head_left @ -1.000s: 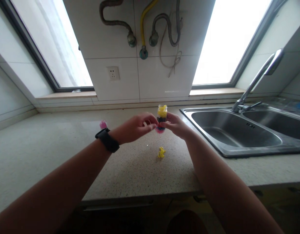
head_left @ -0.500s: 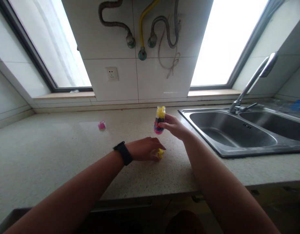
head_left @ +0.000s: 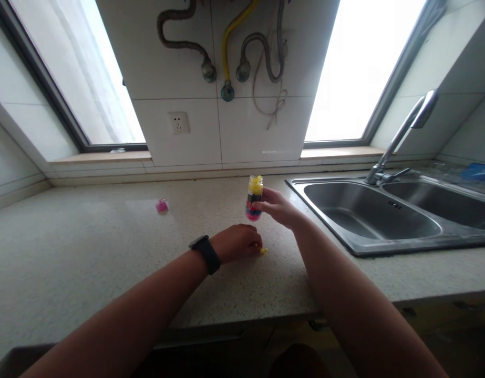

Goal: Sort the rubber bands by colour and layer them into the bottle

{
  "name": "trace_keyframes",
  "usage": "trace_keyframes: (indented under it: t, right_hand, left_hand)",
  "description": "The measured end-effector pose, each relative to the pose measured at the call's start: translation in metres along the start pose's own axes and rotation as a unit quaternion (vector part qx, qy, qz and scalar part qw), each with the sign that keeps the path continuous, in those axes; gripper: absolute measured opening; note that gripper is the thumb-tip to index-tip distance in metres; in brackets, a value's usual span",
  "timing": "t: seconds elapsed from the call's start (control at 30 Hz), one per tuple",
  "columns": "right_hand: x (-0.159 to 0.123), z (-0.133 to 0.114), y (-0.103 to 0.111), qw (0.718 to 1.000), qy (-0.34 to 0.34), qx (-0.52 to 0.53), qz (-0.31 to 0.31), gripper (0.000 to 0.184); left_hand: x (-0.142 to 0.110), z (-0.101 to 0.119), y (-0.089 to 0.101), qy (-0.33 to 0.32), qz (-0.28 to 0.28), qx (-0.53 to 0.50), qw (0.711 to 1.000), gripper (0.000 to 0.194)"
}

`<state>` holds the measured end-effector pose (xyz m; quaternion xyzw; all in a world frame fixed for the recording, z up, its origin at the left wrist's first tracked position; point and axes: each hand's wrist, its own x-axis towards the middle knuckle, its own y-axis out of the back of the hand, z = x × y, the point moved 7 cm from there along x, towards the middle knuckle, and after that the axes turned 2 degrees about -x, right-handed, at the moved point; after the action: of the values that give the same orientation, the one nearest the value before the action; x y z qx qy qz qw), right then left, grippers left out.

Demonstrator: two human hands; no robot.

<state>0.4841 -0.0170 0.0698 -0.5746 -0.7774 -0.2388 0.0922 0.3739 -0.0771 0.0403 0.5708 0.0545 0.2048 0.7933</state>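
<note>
My right hand (head_left: 277, 207) is wrapped round a small clear jar (head_left: 254, 198), held nearly upright with its mouth uncovered. Layers of colour fill the jar: yellow on top, then white, black, red, blue and pink. Just below it, my left hand (head_left: 240, 242), with a dark watch on the wrist, rests low over the counter. Its fingers are curled together on small yellow pieces (head_left: 263, 251), some of which poke out past the fingertips. Their exact kind is too small to make out, and the palm side is hidden.
A pink cap-like object (head_left: 162, 206) sits on the speckled counter (head_left: 108, 241) to the left. To the right is a double steel sink (head_left: 368, 210) with a tall faucet (head_left: 403, 131). Pipes and a socket (head_left: 179, 122) are on the tiled wall behind.
My left hand's fingers have closed in on the yellow pieces, and less yellow shows beside them. My right hand still holds the jar in about the same place. The view has shifted slightly.
</note>
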Motion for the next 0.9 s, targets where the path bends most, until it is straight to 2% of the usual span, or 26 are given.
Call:
trace_keyframes:
  t: [0.17, 0.27, 0.4, 0.5, 0.6, 0.7, 0.8, 0.9]
  right_hand:
    - [0.001, -0.001, -0.001, 1.0, 0.004, -0.019, -0.006, 0.031]
    - [0.001, -0.001, -0.002, 1.0, 0.004, -0.025, -0.007, 0.03]
    - [0.001, 0.001, -0.004, 0.999, 0.001, -0.036, -0.009, 0.03]
    - [0.001, 0.003, -0.007, 0.998, -0.001, -0.059, -0.018, 0.03]
    - [0.001, 0.007, -0.01, 0.996, -0.005, -0.085, -0.029, 0.032]
    - [0.001, 0.012, -0.016, 0.993, -0.005, -0.106, -0.045, 0.031]
    - [-0.001, 0.014, -0.023, 0.99, -0.006, -0.128, -0.063, 0.028]
    - [-0.003, 0.009, -0.031, 0.987, -0.001, -0.142, -0.08, 0.027]
  left_hand:
    - [-0.003, -0.005, -0.001, 0.015, 0.022, 0.005, 1.0, 0.017]
    - [-0.01, -0.009, 0.009, 0.018, 0.048, -0.017, 0.999, 0.016]
    - [-0.025, -0.013, 0.044, 0.019, 0.117, -0.069, 0.991, 0.015]
    - [-0.035, -0.019, 0.075, 0.052, 0.157, -0.119, 0.979, 0.019]
    - [-0.039, -0.03, 0.103, 0.085, 0.193, -0.182, 0.96, 0.024]
    - [-0.038, -0.039, 0.13, 0.09, 0.251, -0.21, 0.941, 0.025]
    - [-0.029, -0.045, 0.143, 0.114, 0.272, -0.205, 0.933, 0.025]
    - [-0.016, -0.044, 0.143, 0.14, 0.257, -0.206, 0.934, 0.023]
